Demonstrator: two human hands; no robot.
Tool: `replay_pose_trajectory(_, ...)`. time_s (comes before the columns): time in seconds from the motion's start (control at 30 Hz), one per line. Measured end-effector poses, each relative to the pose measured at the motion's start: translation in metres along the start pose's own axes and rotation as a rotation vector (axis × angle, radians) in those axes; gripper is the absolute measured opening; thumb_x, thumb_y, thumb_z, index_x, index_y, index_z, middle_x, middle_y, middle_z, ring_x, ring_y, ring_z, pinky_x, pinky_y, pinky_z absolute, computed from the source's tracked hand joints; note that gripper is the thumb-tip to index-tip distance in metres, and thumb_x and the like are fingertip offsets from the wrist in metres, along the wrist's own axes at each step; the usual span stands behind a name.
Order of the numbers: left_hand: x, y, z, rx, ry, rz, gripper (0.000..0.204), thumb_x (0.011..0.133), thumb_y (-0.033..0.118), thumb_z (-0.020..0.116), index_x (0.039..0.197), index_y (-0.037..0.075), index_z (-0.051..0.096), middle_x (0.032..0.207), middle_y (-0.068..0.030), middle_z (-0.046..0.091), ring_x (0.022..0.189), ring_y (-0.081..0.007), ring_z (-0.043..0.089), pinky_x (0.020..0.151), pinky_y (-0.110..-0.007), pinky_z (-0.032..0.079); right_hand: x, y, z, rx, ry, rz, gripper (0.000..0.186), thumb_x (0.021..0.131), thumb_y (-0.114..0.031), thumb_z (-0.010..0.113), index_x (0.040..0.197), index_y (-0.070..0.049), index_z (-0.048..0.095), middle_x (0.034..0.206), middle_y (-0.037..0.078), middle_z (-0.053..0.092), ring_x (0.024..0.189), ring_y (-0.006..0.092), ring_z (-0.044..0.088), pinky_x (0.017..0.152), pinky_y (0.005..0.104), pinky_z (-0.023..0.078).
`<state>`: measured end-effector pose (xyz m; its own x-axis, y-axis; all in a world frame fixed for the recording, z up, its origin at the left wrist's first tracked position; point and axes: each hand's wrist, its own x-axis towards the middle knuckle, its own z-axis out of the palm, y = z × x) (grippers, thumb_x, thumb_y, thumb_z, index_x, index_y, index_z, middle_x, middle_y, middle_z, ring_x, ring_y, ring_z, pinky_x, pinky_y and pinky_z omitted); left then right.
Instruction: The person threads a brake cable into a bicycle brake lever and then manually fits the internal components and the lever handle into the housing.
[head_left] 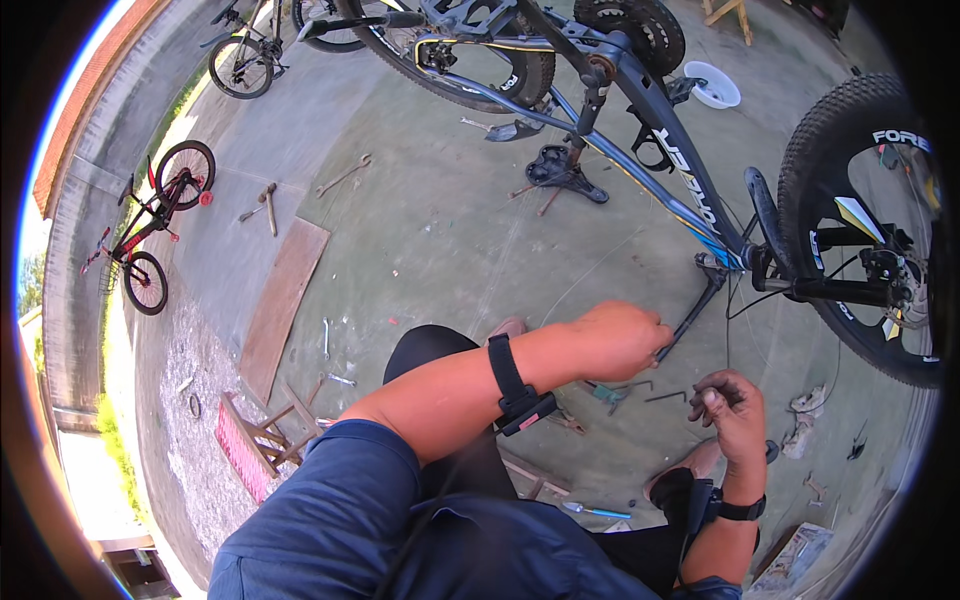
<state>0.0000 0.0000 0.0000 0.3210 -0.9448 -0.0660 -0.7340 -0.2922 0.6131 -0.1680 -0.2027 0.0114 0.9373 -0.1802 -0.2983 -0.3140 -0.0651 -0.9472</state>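
Observation:
A dark grey and blue bicycle (665, 150) stands upside down on the floor, its black saddle (565, 175) at ground level. My left hand (622, 340) is closed at the near end of the black handlebar (690, 322), fingertips against the bar. To its right, my right hand (732, 408) is raised with the thumb and fingers curled in a pinch. Whatever lies between those fingers is too small to make out. The fat-tyred front wheel (800, 170) rises at the far right. A hex key (666, 396) lies on the floor between my hands.
A blue-handled screwdriver (597, 511) and a green-handled tool (606, 394) lie close by. Left are spanners (326, 338), a hammer (269, 208), a wooden board (285, 305) and a small stool (245, 445). A white basin (713, 86) sits behind the frame; a red bicycle (160, 215) stands far left.

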Motion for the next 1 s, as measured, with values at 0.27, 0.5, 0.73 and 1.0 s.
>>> replay_pose_trajectory(0.27, 0.0, 0.001, -0.003, -0.02, 0.029, 0.011, 0.026, 0.084, 0.021, 0.068, 0.102, 0.005, 0.061, 0.092, -0.015, 0.062, 0.089, -0.039, 0.062, 0.075, -0.048, 0.048, 0.001, -0.006, 0.001, 0.007, 0.02, 0.027, 0.034, 0.085, -0.031, 0.074, 0.095, 0.0, 0.065, 0.078, 0.005, 0.066, 0.065, 0.0134, 0.066, 0.054, 0.0228, 0.046)
replay_pose_trajectory(0.5, -0.002, 0.003, -0.005, 0.006, 0.027, 0.009, 0.025, 0.085, 0.021, 0.067, 0.103, 0.005, 0.06, 0.092, -0.0152, 0.063, 0.088, -0.0389, 0.062, 0.074, -0.048, 0.049, 0.001, -0.008, 0.003, 0.011, 0.018, 0.033, 0.035, 0.085, -0.032, 0.074, 0.094, 0.0, 0.065, 0.077, 0.005, 0.066, 0.065, 0.0133, 0.065, 0.054, 0.0231, 0.046)
replay_pose_trajectory(0.73, -0.003, 0.003, -0.003, 0.01, 0.027, 0.007, 0.025, 0.085, 0.021, 0.067, 0.103, 0.005, 0.061, 0.093, -0.0152, 0.063, 0.088, -0.0387, 0.063, 0.074, -0.048, 0.049, 0.001, -0.009, 0.003, -0.006, 0.019, 0.039, 0.029, 0.086, -0.028, 0.072, 0.094, 0.0, 0.066, 0.076, 0.004, 0.066, 0.065, 0.0124, 0.065, 0.055, 0.0229, 0.046)
replay_pose_trajectory(1.0, -0.002, 0.005, 0.0, 0.016, 0.007, -0.018, 0.025, 0.083, 0.023, 0.069, 0.098, 0.004, 0.063, 0.094, -0.0154, 0.064, 0.09, -0.0375, 0.065, 0.076, -0.047, 0.052, 0.001, -0.015, 0.006, -0.035, 0.021, 0.075, 0.015, 0.088, -0.013, 0.065, 0.095, 0.0, 0.066, 0.077, 0.003, 0.065, 0.065, 0.0112, 0.064, 0.055, 0.0228, 0.045)
